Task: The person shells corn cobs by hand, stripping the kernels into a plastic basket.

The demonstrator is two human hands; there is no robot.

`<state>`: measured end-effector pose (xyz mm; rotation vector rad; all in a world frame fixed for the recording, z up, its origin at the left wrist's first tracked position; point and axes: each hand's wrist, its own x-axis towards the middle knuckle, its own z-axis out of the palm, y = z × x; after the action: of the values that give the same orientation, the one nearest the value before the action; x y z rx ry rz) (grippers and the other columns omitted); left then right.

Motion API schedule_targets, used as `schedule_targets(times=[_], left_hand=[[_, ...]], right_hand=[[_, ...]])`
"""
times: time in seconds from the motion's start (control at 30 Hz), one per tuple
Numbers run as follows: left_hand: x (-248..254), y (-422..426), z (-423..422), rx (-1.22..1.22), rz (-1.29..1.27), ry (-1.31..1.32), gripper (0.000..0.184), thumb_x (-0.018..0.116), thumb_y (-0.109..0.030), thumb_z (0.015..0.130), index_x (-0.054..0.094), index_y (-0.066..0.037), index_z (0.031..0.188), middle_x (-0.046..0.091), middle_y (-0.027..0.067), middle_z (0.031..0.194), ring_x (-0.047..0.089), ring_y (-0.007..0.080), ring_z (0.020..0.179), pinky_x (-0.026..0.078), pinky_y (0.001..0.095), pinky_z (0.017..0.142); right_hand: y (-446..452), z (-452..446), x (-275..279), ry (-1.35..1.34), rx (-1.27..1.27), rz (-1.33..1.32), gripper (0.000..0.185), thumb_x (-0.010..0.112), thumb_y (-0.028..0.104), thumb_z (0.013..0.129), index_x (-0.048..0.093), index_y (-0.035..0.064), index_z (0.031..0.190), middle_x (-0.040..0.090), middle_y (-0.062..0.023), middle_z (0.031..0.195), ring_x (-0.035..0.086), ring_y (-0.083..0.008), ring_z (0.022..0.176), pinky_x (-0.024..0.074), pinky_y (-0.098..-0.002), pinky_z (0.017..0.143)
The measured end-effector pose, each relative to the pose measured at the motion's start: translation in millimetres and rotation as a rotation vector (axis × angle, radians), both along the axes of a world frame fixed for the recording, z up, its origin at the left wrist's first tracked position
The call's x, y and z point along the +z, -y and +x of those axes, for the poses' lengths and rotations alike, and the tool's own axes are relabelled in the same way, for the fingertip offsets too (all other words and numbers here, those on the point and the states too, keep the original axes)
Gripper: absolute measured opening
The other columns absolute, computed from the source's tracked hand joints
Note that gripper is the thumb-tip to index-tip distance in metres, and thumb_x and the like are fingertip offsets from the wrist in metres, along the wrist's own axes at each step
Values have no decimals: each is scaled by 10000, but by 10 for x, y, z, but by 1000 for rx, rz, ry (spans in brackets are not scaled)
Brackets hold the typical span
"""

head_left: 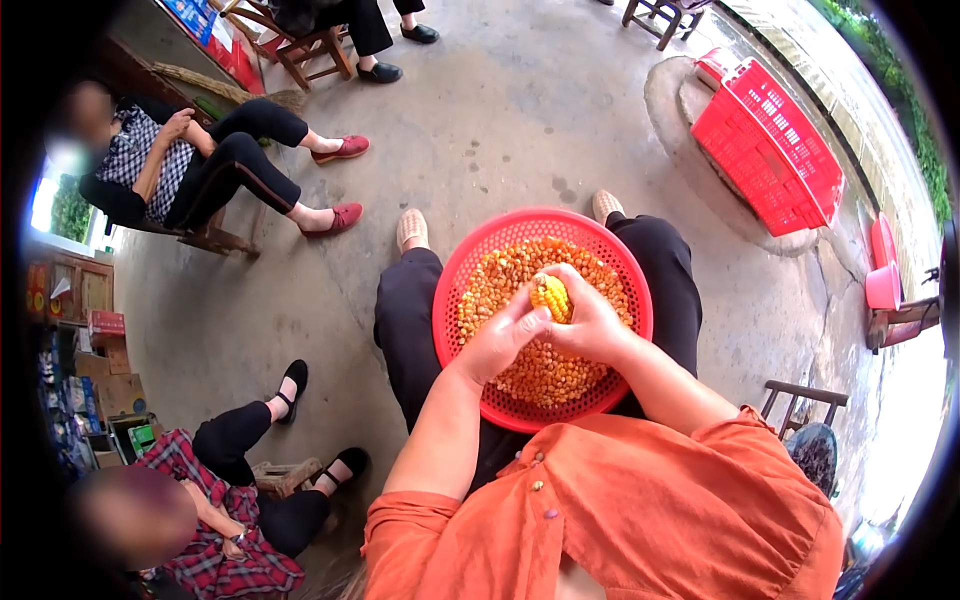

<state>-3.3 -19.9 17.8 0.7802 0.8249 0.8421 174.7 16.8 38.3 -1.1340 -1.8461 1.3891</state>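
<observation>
My L hand (497,345) & R hand (592,318) have fingers wrapped round the corn cob (551,298), held above the red basket (443,300) over my legs (408,322). Status: loose kernels (545,382) cover most of the basket btm; cob not bare, yellow rows on the visible side, hidden side can't tell. Long axis approx fore-aft, far end pointing away from me.

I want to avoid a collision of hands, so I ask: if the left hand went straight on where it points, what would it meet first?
Most likely the corn cob, which the left hand seems to touch; the right hand lies just beside it, though the exact depth is unclear.
</observation>
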Motion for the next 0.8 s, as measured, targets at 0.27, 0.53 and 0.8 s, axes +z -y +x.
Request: schedule_targets(times=[0.27,0.53,0.8], left_hand=[[18,8,13,172,-33,124,595,639,-122,970,365,-49,1493,504,41,1378,480,128,1263,387,298,1078],[29,5,-15,343,656,-715,556,774,-12,827,533,10,1327,664,120,1198,647,182,1089,516,312,950],[-13,-14,30,402,668,-678,558,823,-81,754,602,-33,1264,688,146,1081,695,271,957,548,343,844]], right_hand=[[-55,88,74,-150,145,-49,754,752,196,836,377,30,1470,470,-113,1351,450,-205,1299,361,-346,1094],[-226,166,11,-383,-149,-491,205,641,246,986,603,63,1069,586,35,884,545,-51,790,468,-212,735],[-224,161,-86,-407,-39,-421,177,665,119,936,617,18,1073,617,8,921,580,-70,848,484,-232,782]])
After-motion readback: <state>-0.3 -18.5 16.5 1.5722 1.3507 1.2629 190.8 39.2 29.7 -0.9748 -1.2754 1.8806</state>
